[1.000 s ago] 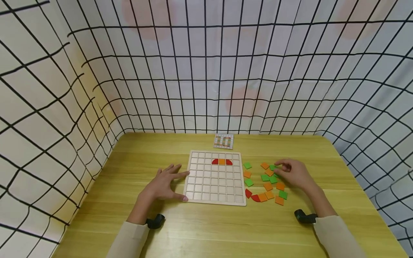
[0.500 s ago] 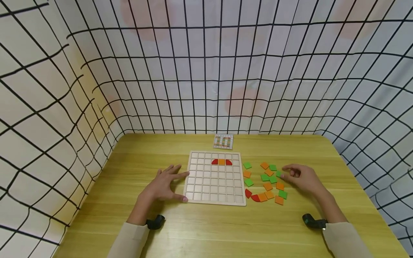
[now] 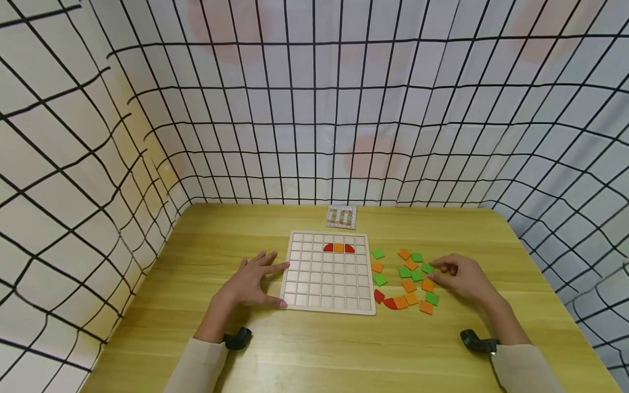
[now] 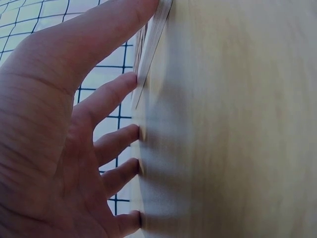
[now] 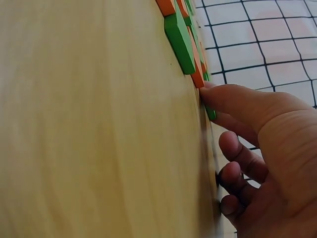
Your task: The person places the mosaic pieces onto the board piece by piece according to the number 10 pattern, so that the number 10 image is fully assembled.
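Flat pale gridded board (image 3: 320, 277), green square tile (image 3: 427, 268) to its right

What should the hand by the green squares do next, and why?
Probably lift the thin green square tile gently: the right hand seems to pinch it between thumb and index finger. The left hand touches the pale wooden grid board, where most squares are bare.
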